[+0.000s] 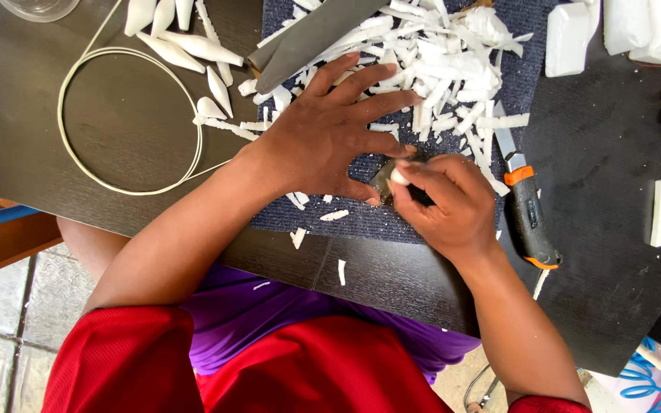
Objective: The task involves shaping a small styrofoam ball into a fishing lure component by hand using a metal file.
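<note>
Amid white shavings (437, 69), the left hand (330, 138) lies flat, the right hand (445, 203) pinches a white piece (398, 177), utility knife (525, 206) beside.

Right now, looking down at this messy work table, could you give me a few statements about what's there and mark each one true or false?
1. The left hand lies flat with spread fingers on the dark blue-grey mat. True.
2. The right hand pinches a small white foam piece. True.
3. The orange-and-black utility knife is held in the right hand. False: it lies on the table beside that hand.
4. The thin cream-coloured wire loop lies on the mat. False: it lies on the dark table, left of the mat.
5. White foam shavings are piled on the mat. True.
</note>
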